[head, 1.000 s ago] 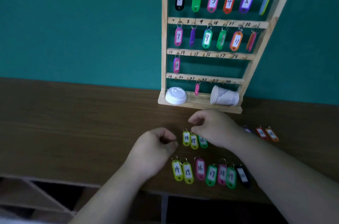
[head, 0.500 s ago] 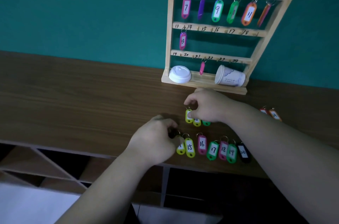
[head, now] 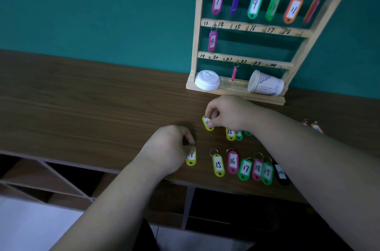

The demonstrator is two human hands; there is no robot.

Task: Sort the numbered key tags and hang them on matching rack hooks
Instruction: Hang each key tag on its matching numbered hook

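Finding, nearest along the front edge of the bench [head: 102, 107], a row of tags lying flat with rings pointing toward the rack [head: 196, 24]: 15 [head: 218, 165], 16 [head: 232, 162], 17 [head: 245, 169], 18 [head: 257, 169], 19 [head: 267, 172] and a black 20 [head: 281, 173].

Pinching, just left of that row, the ring end of a yellow-green tag [head: 191, 158] with the left hand [head: 168, 148], fingers curled shut on it. Reading its number as 14, though partly covered. Seeing its long axis running roughly away from the body; not telling whether lifted off the wood.

Gripping, a little farther out, a second yellow-green tag [head: 207, 124] with the right hand [head: 228, 113], fingers bent closed over its upper half and hiding the number. Coming in knuckles-up on both sides, left forearm from lower left, right forearm from lower right and crossing above a small cluster of further tags.

Judging the coming move as a carry up and away, slightly rightward, to the rail marked 13 to 18 [head: 257, 28], to the bare hook by the written 14, just beside the hanging tag 13 [head: 212, 41]. Reckoning the right hand nearer the rack, and the ring as needing to lead.

Noting on the rack's base a white lid [head: 207, 79] and a tipped paper cup [head: 265, 84].
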